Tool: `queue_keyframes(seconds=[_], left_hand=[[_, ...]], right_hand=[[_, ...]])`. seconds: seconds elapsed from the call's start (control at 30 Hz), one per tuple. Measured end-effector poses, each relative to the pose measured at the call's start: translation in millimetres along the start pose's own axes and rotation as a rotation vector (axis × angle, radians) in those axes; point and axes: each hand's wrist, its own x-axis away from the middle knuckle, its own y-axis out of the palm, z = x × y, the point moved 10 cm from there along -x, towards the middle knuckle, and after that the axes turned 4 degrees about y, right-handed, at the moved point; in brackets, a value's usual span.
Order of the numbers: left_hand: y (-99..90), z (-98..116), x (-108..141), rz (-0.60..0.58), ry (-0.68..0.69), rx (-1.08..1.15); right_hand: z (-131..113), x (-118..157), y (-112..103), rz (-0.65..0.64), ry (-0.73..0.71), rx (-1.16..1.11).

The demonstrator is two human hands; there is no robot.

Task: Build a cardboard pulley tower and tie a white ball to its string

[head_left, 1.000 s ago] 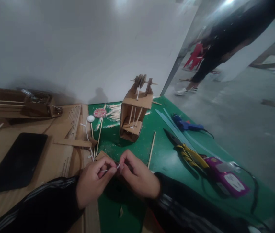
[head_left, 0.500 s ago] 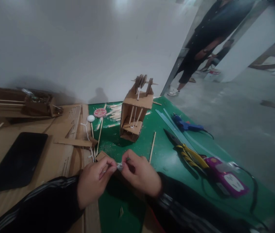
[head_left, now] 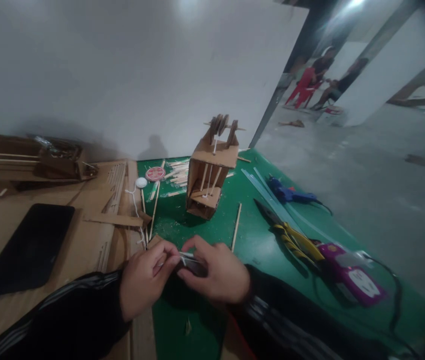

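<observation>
My left hand [head_left: 150, 280] is closed, its thumb and forefinger pinching a thin white string [head_left: 184, 257]. Close to its fingertips, my right hand [head_left: 216, 272] has thumb and forefinger spread, with the string running between them; its other fingers are mostly hidden. Beyond both hands a cardboard frame [head_left: 214, 156] stands upright on the green table [head_left: 257, 305], with round cardboard discs [head_left: 220, 124] on a stick axle at its top. Inside it are sticks and a white string hanging down. A small cardboard piece [head_left: 155, 242] lies beside my left fingers.
Pliers [head_left: 291, 235], a blue glue gun [head_left: 289, 191], clear glue sticks [head_left: 268, 192] and a purple power strip [head_left: 353, 275] lie on the right. Wooden sticks [head_left: 178, 175] lie behind. A black tablet-like slab [head_left: 28, 250] and another cardboard build [head_left: 58, 160] are left. People sit far off.
My right thumb and forefinger have parted from their pinch, while my left hand keeps its pinch. The standing person at the back right is out of view, uncovering seated people and red chairs.
</observation>
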Motion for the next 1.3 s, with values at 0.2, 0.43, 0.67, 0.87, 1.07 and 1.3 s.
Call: queue_keyframes(seconds=[0.2,0.43,0.67,0.87,1.07,1.3], left_hand=[[-2.6,1.4,-0.4,0.007,-0.011,-0.019],[0.5,-1.0,-0.6,-0.03,-0.022,-0.132],[-1.1,4.8,-0.8,-0.05,-0.022,-0.225],[-2.7,8.3,-2.1,-0.04,-0.008,-0.273],[-3.0,8.6,-1.7,-0.032,-0.019,-0.298],[-3.6,12.1,-1.2,-0.025,-0.005,-0.305]], right_hand=[[-3.3,3.0,-2.2,0.127,-0.09,0.146],[-7.3,4.1,-7.3,0.09,-0.171,-0.015],[-5.1,3.0,-6.4,0.061,-0.157,-0.061],[-6.1,2.8,-7.3,0.051,-0.162,-0.096],[-4.1,1.7,-4.4,0.028,-0.15,-0.088],[-3.3,0.9,-1.4,0.001,-0.138,-0.085]])
